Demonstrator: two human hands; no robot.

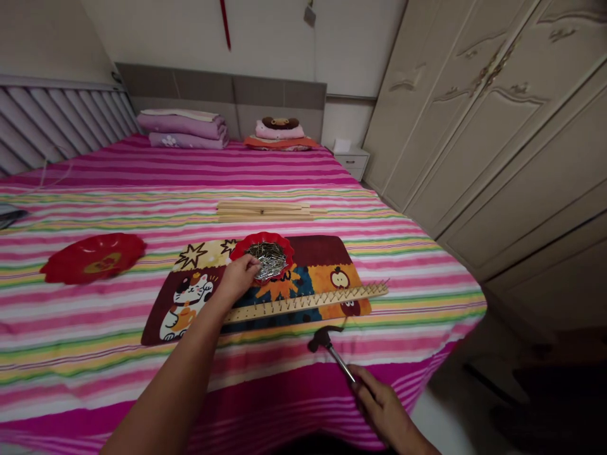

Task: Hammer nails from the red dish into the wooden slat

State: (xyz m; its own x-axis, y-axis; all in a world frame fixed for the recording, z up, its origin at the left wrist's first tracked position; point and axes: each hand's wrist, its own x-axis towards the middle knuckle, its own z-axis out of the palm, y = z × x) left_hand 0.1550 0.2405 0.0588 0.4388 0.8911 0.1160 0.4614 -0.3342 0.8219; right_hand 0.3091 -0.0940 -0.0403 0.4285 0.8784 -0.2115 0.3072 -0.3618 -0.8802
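Observation:
My left hand (241, 276) reaches over the left side of a scalloped red bowl (283, 240) of loose nails (269, 260). Its thumb and fingers are pinched together at the nails; what is between them is too small to make out. My right hand (379, 398) is closed round the handle of a claw hammer (339, 359), its dark head held near the front of the bed. Between the hands a long wooden strip (303, 304) lies across a patterned mat (161, 309). Rows of nails stand in the strip, denser to the right; its left end has bare holes and is partly behind my left forearm.
Several wooden strips (265, 212) lie behind the mat on the striped bedspread (408, 259). At the left is a red scalloped tray (95, 258). Folded bedding (184, 131) is stacked by the headboard. Beyond the bed's right edge stands a wardrobe (502, 139).

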